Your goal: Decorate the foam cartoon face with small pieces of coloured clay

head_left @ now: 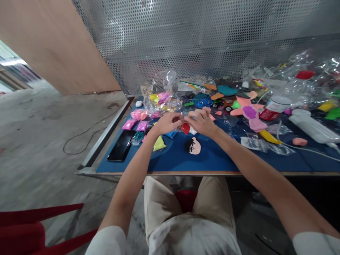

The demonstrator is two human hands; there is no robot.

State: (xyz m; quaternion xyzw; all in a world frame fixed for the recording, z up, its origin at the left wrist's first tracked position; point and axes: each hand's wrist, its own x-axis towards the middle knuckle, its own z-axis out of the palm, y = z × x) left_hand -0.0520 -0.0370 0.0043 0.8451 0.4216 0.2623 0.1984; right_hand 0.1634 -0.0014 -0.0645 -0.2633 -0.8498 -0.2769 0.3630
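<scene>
Close together over the blue table top (pixel 170 159), my left hand (pixel 169 123) and my right hand (pixel 201 121) meet at the fingertips. Both have their fingers bent into a pinch. What they grip is too small and too hidden to make out. Just below the fingers show a red piece (pixel 185 128) and a white piece (pixel 192 131), perhaps in clear plastic. Nearer to me lies a flat clay face (pixel 193 146) with black hair and dark brows. A yellow packet (pixel 159 143) rests below my left wrist.
A black phone (pixel 120 145) lies at the left, by pink packets (pixel 129 124). Crumpled clear plastic (pixel 167 94) and coloured clay pieces (pixel 227 89) spread along the back. On the right stand a red-and-white tub (pixel 275 108) and a white power strip (pixel 313 127) with a cord.
</scene>
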